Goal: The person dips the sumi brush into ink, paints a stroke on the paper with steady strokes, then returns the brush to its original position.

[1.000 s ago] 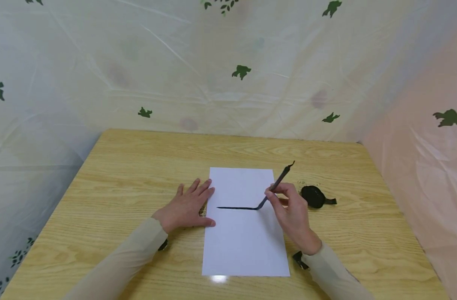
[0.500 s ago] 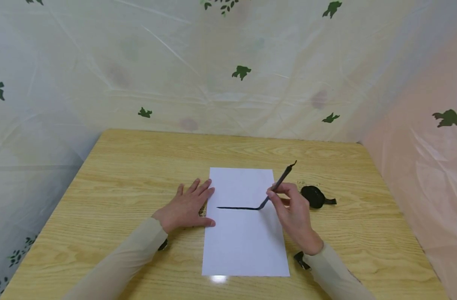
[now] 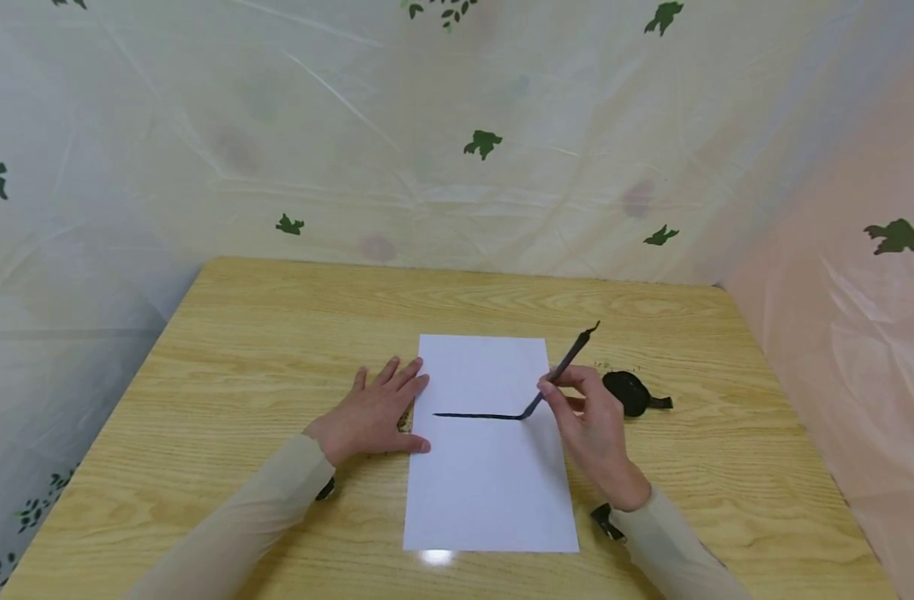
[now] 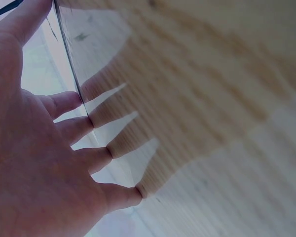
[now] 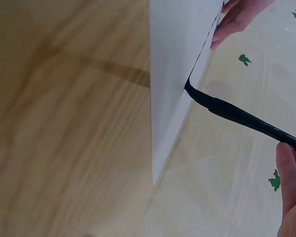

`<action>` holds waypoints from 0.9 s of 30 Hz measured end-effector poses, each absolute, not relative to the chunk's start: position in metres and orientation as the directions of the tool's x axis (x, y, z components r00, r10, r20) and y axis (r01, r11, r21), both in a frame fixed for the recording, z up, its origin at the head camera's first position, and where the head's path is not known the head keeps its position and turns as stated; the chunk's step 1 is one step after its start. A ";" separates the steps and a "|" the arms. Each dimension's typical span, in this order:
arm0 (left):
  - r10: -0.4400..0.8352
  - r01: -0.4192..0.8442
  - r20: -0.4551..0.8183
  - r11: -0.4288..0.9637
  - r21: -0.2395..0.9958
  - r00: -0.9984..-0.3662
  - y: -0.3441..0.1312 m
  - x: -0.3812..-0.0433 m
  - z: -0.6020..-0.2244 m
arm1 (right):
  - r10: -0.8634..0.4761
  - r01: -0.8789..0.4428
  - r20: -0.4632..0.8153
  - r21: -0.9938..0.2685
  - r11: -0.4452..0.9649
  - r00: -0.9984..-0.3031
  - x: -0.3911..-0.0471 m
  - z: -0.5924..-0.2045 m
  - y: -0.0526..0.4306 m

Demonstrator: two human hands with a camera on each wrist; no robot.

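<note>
A white sheet of paper (image 3: 486, 500) lies upright on the table, with a black line (image 3: 475, 415) running across its middle. My right hand (image 3: 595, 433) pinches a dark paintbrush (image 3: 565, 360) between thumb and fingers. The brush leans to the right, and its bent black tip touches the paper at the line's right end; the right wrist view shows the same brush (image 5: 237, 114) with its bristles pressed sideways. My left hand (image 3: 374, 414) rests at the paper's left edge, fingers spread, thumb and fingertips on the sheet. In the left wrist view, the left hand (image 4: 44, 143) has its fingers straight.
To the right of my right hand sits a small black dish (image 3: 627, 393) with a short handle, with dark specks behind it. The wooden table (image 3: 292, 333) extends around the paper. Plastic curtains (image 3: 367, 167) with green bird shapes hang behind and at the sides.
My right hand has slid slightly to the right with the paintbrush, and the black line has grown longer that way. The left hand and the paper have stayed put.
</note>
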State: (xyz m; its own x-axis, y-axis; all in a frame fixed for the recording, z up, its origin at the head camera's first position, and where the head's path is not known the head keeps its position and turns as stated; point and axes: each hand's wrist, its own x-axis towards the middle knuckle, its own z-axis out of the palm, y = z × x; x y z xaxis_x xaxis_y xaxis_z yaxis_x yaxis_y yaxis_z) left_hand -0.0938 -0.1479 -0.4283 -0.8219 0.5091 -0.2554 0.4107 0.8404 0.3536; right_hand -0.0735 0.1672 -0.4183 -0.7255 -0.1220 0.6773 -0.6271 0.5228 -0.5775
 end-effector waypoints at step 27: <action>0.497 0.394 -0.275 0.848 0.354 -0.823 -0.147 -0.094 -0.428 | -0.113 -0.619 0.673 -0.584 0.525 -0.731 -0.073 -0.420 0.177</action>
